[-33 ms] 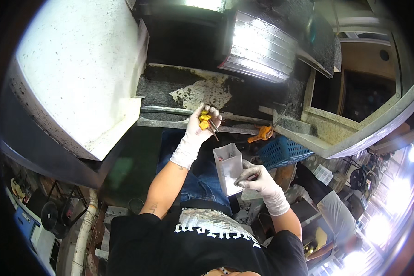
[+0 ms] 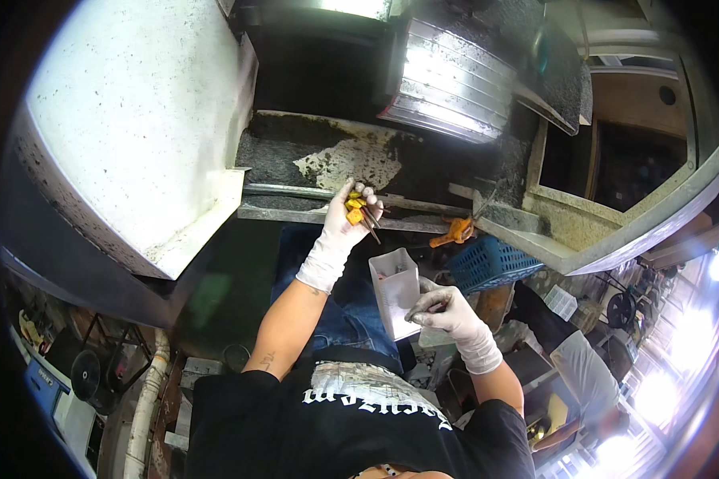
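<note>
My left hand (image 2: 337,238), in a white glove, is closed loosely around several small yellow-ended pieces (image 2: 355,214) with thin metal shanks pointing toward the right. I cannot make out their exact kind. It is over the metal rail at the front of the machine bed. To the right and nearer my body, my gloved right hand (image 2: 455,318), its fingertips stained dark, grips the side of a tall translucent plastic box (image 2: 396,297). The box is tilted, its opening facing away from me. Something small and reddish shows faintly near its mouth.
An orange plastic object (image 2: 454,231) rests on the rail's right part, above a blue basket (image 2: 495,265). Pale machine panels (image 2: 136,120) and a speckled window frame (image 2: 583,215) flank the bed. A ribbed metal cover (image 2: 455,80) lies farther back. A person (image 2: 587,371) is at the lower right.
The left hand with the yellow-ended pieces has shifted very slightly to the left. The box and right hand stay almost in place.
</note>
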Demonstrator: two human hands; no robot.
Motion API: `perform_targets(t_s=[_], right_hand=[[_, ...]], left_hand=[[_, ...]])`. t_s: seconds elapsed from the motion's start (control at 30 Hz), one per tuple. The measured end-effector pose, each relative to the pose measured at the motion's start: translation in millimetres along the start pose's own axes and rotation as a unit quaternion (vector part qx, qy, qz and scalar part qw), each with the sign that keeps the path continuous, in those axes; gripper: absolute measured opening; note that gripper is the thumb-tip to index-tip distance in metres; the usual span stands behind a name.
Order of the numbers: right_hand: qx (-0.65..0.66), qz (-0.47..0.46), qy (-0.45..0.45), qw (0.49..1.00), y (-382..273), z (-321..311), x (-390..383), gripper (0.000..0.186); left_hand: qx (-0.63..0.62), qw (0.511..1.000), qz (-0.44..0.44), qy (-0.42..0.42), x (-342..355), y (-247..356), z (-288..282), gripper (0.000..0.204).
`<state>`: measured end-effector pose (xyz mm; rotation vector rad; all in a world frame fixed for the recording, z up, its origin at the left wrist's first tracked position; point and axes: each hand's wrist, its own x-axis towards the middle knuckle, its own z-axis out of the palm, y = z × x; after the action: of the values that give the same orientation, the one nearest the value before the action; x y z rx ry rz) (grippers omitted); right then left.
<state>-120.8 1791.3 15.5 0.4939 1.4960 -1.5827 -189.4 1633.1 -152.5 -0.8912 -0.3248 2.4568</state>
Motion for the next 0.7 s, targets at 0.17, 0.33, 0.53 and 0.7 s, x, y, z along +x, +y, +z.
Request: perform_targets(t_s=[0.17, 0.33, 0.53, 0.7], right_hand=[[-0.003, 0.019, 0.0, 1.0, -3, 2, 4, 0.018], [0.014, 0.047, -0.003, 0.999, -8, 3, 5, 0.02], [0.045, 0.083, -0.002, 0.996, -8, 4, 6, 0.019], [0.135, 0.149, -0.012, 0.98, -2, 2, 11, 0.017]], left_hand=[[-0.039, 0.993, -0.098, -0.055, 2, -5, 7, 0.029], [-0.038, 0.98, -0.169, -0.102, -4, -4, 8, 0.03], [-0.102, 0.947, -0.257, -0.164, -12, -3, 0, 0.034], [0.038, 0.971, -0.221, -0.078, -26, -5, -6, 0.036]])
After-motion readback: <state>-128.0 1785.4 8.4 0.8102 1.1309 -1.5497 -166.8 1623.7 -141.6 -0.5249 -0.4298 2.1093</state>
